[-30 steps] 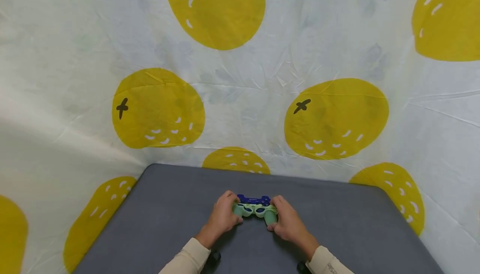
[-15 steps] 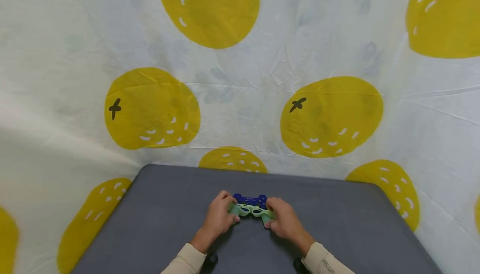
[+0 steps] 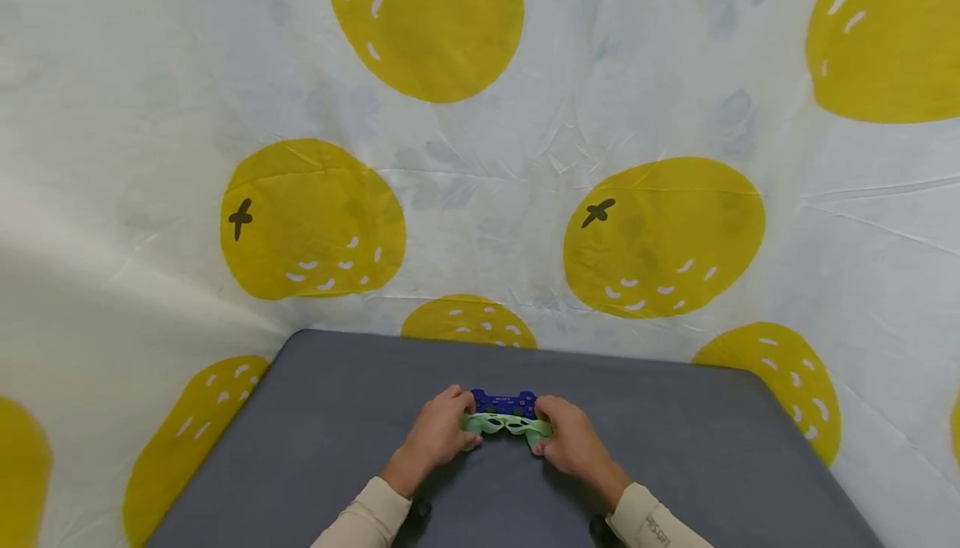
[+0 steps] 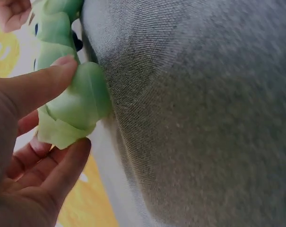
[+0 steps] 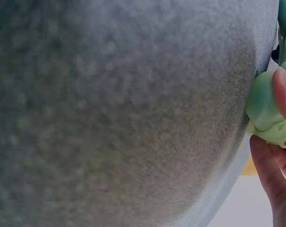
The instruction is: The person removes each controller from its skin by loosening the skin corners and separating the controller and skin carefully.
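A blue game controller (image 3: 504, 404) is in the middle of the head view, low over the grey table. A pale green, rubbery controller cover (image 3: 540, 435) sits around its near side and grips, and the blue face shows beyond it. My left hand (image 3: 437, 429) pinches the cover's left grip; in the left wrist view the thumb lies on the green bulge (image 4: 79, 99) and the fingers are under its loose edge. My right hand (image 3: 576, 441) holds the right grip the same way. In the right wrist view the cover (image 5: 264, 101) bunches between thumb and fingers.
The grey cloth-covered table (image 3: 360, 381) spreads around both hands. A white curtain (image 3: 480, 223) with large yellow fruit prints hangs behind it and along its sides. Dark wrist devices (image 3: 602, 530) show under both cream sleeves (image 3: 655, 521).
The green cover has come down toward me at the controller's near side, and more of the blue face shows. Both hands keep their hold on the grips.
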The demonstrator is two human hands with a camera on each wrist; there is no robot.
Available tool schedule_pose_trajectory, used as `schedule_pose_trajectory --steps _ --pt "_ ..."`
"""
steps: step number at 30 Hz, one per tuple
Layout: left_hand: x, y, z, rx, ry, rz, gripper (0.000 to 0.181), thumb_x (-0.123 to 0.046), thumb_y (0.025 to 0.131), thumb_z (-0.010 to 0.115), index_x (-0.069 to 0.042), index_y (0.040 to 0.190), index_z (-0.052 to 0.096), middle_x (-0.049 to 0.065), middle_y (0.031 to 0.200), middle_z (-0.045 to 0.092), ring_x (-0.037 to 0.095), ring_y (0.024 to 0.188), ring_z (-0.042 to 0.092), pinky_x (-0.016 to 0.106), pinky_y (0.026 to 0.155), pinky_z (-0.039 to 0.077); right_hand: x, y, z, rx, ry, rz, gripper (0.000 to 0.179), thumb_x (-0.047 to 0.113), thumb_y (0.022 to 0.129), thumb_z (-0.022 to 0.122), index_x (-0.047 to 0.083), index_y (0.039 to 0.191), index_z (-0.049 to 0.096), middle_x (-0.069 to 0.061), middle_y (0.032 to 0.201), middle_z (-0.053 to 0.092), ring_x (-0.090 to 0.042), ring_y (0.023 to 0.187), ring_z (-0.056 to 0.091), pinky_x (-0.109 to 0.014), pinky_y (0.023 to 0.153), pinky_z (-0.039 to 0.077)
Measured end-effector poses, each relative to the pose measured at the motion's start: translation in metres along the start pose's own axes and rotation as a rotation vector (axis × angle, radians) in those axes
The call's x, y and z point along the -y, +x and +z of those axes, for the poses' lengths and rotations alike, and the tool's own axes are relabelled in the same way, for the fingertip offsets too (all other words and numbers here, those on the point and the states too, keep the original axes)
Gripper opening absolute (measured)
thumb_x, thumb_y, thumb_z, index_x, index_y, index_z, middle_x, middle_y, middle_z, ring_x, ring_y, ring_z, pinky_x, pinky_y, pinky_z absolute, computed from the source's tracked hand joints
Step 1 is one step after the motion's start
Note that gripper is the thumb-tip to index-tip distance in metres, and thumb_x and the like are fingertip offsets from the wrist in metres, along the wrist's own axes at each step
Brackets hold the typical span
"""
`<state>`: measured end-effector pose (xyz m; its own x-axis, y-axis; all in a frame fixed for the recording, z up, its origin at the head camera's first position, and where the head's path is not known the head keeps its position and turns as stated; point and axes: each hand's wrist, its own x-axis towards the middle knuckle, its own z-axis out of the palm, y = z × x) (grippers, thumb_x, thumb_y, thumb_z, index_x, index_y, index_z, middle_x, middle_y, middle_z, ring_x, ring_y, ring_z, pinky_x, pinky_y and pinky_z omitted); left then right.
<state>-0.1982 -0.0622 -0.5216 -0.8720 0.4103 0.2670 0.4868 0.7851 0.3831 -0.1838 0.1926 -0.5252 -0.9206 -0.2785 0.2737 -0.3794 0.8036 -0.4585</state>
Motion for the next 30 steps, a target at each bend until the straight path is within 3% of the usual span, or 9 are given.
schedule_pose_trajectory --steps 2,4,9,13,20,30 --pt "-0.001 0.0 -0.001 0.061 0.003 0.011 0.045 -0.027 0.077 0.095 -0.016 0.103 0.06 -0.003 0.102 0.05 0.01 0.08 0.046 0.026 0.067 0.043 -0.001 -0.001 -0.001 0.012 -0.008 0.009 0.051 0.008 0.07 0.096 0.015 0.082 0.046 0.008 0.077 0.037 -0.007 0.071 0.035 -0.027 0.066 0.028" --pt "-0.001 0.001 -0.001 0.081 0.017 0.036 0.051 -0.025 0.075 0.096 -0.016 0.106 0.056 -0.002 0.104 0.047 0.01 0.081 0.042 0.025 0.067 0.04 -0.001 -0.001 -0.002 0.017 -0.009 -0.003 0.049 0.01 0.071 0.096 0.017 0.086 0.05 0.007 0.08 0.042 -0.008 0.074 0.038 -0.027 0.067 0.031" --pt "0.0 0.003 0.001 0.012 0.109 0.111 0.051 -0.021 0.073 0.097 -0.013 0.107 0.06 0.0 0.102 0.052 0.01 0.08 0.045 0.024 0.067 0.043 -0.004 0.0 -0.003 0.054 -0.012 -0.046 0.052 0.015 0.069 0.098 0.018 0.099 0.055 0.006 0.093 0.047 -0.01 0.083 0.042 -0.027 0.071 0.036" --pt "0.003 0.003 0.003 -0.016 0.112 0.114 0.05 -0.023 0.071 0.096 -0.013 0.107 0.063 0.0 0.101 0.056 0.01 0.079 0.048 0.026 0.068 0.046 -0.008 0.001 0.0 0.065 -0.029 -0.057 0.055 0.015 0.069 0.098 0.018 0.105 0.057 0.007 0.1 0.049 -0.01 0.089 0.044 -0.028 0.075 0.041" --pt "0.009 0.004 0.002 -0.061 0.013 0.125 0.051 -0.024 0.068 0.096 -0.013 0.109 0.066 0.0 0.104 0.062 0.01 0.081 0.052 0.026 0.07 0.049 -0.011 0.001 0.001 -0.058 0.029 -0.143 0.046 0.005 0.065 0.091 0.018 0.096 0.059 0.009 0.091 0.053 -0.007 0.079 0.044 -0.023 0.066 0.037" --pt "0.014 0.004 -0.004 -0.035 -0.062 0.129 0.037 -0.021 0.071 0.094 -0.017 0.098 0.068 -0.004 0.094 0.065 0.006 0.078 0.05 0.023 0.066 0.043 -0.013 0.003 -0.002 -0.053 0.076 -0.211 0.043 0.008 0.066 0.091 0.023 0.082 0.054 0.012 0.078 0.046 -0.002 0.069 0.038 -0.021 0.062 0.034"
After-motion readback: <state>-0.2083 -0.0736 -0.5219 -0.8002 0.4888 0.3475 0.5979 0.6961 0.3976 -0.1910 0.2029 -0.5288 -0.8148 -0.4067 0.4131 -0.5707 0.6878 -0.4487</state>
